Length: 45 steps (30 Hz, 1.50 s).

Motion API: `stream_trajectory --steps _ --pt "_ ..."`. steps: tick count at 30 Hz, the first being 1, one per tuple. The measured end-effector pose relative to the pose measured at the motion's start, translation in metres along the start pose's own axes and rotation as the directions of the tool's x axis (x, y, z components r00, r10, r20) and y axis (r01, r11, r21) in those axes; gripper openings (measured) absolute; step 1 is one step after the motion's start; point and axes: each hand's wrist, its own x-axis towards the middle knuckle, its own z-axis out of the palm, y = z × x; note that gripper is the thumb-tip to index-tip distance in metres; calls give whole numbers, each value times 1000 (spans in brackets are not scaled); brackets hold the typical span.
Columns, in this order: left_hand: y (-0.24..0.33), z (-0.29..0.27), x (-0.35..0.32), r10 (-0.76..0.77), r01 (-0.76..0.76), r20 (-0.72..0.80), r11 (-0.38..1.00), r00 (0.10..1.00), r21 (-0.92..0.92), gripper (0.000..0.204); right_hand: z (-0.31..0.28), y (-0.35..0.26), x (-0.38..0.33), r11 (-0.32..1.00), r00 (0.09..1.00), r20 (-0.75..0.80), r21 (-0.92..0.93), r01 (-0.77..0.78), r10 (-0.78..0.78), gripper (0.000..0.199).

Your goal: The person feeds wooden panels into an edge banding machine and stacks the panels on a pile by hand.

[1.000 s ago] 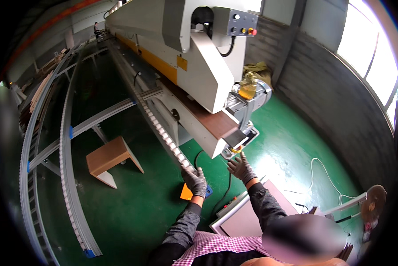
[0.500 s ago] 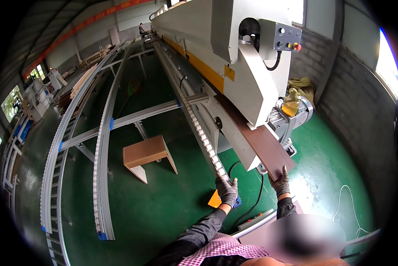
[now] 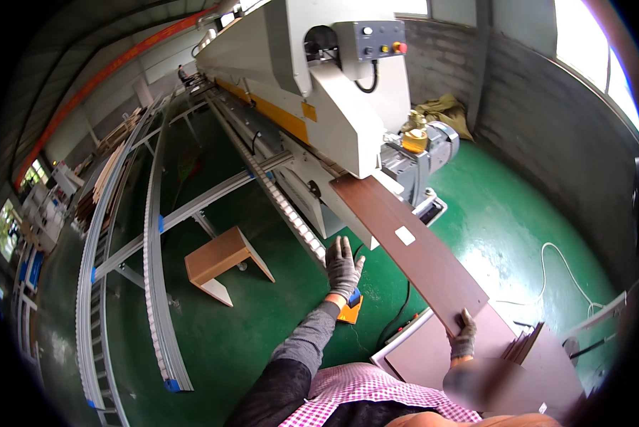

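Observation:
A long brown board [image 3: 408, 245] with a small white label on it slopes from the white edge-working machine [image 3: 355, 117] toward me. Its far end lies at the machine's outlet. My right hand [image 3: 464, 336], in a grey glove, is closed on the board's near end, thumb on top. My left hand [image 3: 344, 270], gloved too, has its fingers stretched out and holds nothing. It is at the near end of the white roller rail [image 3: 291, 213], left of the board; whether it touches the rail I cannot tell.
A low table [image 3: 433, 349] with thin brown strips [image 3: 522, 345] stands at my right front. A small brown stool [image 3: 220, 255] is on the green floor. Metal roller frames [image 3: 159, 285] run along the left. A motor [image 3: 422, 153] sits behind the board; a white cable [image 3: 545, 270] lies right.
The board has come farther out of the machine toward me, pulled by my right hand, and its label now shows. My left hand has straightened its fingers. The view has turned rightward.

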Motion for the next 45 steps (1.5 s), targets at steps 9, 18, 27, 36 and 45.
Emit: stream_trajectory --steps 9,18,27,36,45 --pt "110 90 -44 210 570 759 -784 617 -246 61 -192 -64 -271 971 976 -95 117 208 -198 30" --pt "251 69 -216 168 871 933 -440 317 -217 36 -374 -143 -379 874 880 -267 189 448 -393 47" --pt "424 93 -333 178 861 982 -508 69 31 26 -503 -192 -326 331 714 -617 633 700 -331 65" --pt "541 67 -439 376 915 846 292 -377 278 38 -528 -230 -268 444 628 -405 -890 -105 -664 76" --pt "368 11 -437 398 825 822 546 -407 145 51 -489 -297 -243 50 699 -496 -831 -553 -516 89"
